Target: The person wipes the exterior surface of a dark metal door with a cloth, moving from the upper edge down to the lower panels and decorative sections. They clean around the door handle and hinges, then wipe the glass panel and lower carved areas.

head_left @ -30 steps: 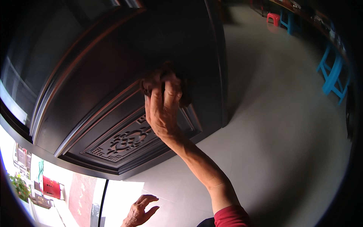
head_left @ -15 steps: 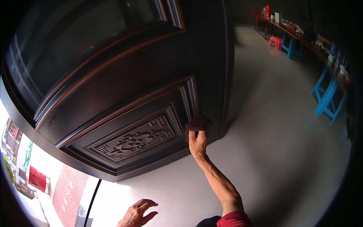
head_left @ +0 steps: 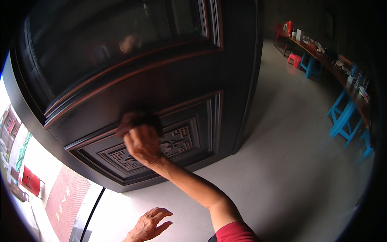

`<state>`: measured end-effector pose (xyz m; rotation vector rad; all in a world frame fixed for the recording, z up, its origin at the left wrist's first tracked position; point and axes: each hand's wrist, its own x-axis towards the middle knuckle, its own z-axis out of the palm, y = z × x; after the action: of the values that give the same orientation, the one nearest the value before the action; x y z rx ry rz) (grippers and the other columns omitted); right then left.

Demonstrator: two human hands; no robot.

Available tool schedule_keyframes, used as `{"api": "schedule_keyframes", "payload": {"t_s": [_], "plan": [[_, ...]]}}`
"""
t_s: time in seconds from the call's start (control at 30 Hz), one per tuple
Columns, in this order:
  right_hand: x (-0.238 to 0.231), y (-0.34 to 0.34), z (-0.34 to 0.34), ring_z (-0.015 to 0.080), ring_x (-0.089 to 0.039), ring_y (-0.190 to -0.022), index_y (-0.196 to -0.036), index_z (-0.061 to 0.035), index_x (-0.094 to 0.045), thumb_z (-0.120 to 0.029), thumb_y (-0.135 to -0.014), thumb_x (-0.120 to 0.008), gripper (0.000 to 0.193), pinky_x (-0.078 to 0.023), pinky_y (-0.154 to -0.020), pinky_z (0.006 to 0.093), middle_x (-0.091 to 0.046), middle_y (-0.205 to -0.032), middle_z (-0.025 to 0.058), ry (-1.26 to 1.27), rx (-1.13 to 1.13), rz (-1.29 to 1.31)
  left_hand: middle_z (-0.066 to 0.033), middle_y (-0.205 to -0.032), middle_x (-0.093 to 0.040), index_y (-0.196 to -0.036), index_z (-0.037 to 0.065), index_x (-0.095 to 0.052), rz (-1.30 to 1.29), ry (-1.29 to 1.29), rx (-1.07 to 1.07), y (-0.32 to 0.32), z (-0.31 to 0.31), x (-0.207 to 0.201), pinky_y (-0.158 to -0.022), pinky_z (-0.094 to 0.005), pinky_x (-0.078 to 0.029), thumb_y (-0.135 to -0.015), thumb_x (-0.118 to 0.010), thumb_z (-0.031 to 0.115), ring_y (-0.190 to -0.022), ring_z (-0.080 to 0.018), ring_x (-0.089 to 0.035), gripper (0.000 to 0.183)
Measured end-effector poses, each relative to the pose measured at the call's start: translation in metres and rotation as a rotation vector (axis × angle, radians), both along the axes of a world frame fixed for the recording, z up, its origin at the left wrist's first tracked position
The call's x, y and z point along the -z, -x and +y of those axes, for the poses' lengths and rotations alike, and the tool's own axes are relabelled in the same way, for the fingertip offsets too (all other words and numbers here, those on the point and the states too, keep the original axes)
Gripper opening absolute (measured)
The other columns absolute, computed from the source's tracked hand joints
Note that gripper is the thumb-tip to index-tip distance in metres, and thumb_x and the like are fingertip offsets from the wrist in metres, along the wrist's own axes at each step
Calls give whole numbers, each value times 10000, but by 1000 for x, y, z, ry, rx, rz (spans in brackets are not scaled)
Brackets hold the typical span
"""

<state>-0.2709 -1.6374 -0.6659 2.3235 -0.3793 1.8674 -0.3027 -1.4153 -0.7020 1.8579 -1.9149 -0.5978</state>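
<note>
A dark brown door [head_left: 177, 76] with reddish edges and a carved lower panel [head_left: 183, 141] fills the left and middle of the head view. My right hand [head_left: 143, 147] is closed on a dark brown cloth [head_left: 137, 119], pressed against the door along the top moulding of that panel. Hand and cloth cover part of the carving. My left hand [head_left: 151, 224] hangs low over the pale floor, fingers and thumb apart, holding nothing and away from the door.
Along the right, a long wooden table [head_left: 322, 58] with cluttered things stands on blue trestle legs [head_left: 344, 121]. By its far end is a red stool [head_left: 294, 60]. Outside at the lower left lie a reddish mat [head_left: 66, 201] and a red box-like thing [head_left: 30, 181].
My right hand has carried the cloth leftward and slightly up, from the panel's right side to its top moulding. My left hand stays almost in place. The view has shifted a little.
</note>
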Motion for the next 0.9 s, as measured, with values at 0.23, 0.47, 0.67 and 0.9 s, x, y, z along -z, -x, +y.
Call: {"api": "schedule_keyframes", "payload": {"t_s": [0.23, 0.47, 0.67, 0.9], "plan": [[-18, 13, -43, 191, -419, -711, -596, -134, -543, -179, -651, -644, 124, -374, -631, 367, -437, -722, 31, 284, 0, 17, -93, -1047, -613, -1071, 102, -616, -6, -49, -34, -7, 6, 1, -798, -357, -527, -831, -674, 227, -949, -272, -618, 277], [-87, 97, -130, 343, -491, -828, -900, -25, -554, 0, -679, -602, 228, -432, -705, 451, -476, -913, 183, 324, 134, -170, -93, -1049, -613, -1066, 100, -621, 25, -77, -12, 0, -8, 8, -802, -366, -527, -831, -676, 251, -934, -276, -625, 285], [-72, 138, -199, 435, -469, -862, -859, 30, -475, -71, -820, -541, 127, -380, -773, 557, -457, -946, 258, 94, 576, -512, -92, -1049, -613, -1054, 99, -628, 11, -40, 14, 7, -21, 12, -789, -362, -530, -818, -687, 233, -925, -276, -628, 278], [-55, 202, -241, 415, -460, -1024, -963, 7, -523, -177, -876, -518, 204, -379, -882, 488, -493, -1073, 241, -484, 389, -730, -96, -1025, -622, -1050, 88, -627, 18, -77, 0, 5, -23, 19, -796, -366, -525, -814, -691, 218, -934, -277, -623, 277]]}}
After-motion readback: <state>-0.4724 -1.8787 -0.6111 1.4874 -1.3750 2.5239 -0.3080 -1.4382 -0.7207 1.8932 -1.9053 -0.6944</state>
